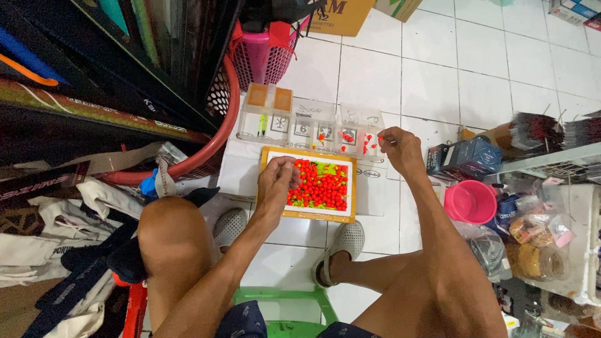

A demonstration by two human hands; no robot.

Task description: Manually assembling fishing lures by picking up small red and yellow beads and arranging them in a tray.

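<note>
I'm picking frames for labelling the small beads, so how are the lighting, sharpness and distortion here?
Head view: light is even and soft, with faint glare on the white floor tiles; wide-angle bending at the edges; the red beads in the yellow-rimmed tray merge into a mass; the left hand and right hand are reasonably sharp; the shelf at left sits in shadow.

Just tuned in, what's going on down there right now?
A person sits on a green stool over a white tiled floor, sorting small red and green beads. The left hand reaches into a yellow-rimmed tray full of the beads. The right hand hovers over a clear compartment box behind the tray, fingers pinched; a few red beads already lie in its right-hand compartments. A pink cup stands off to the right.
</note>
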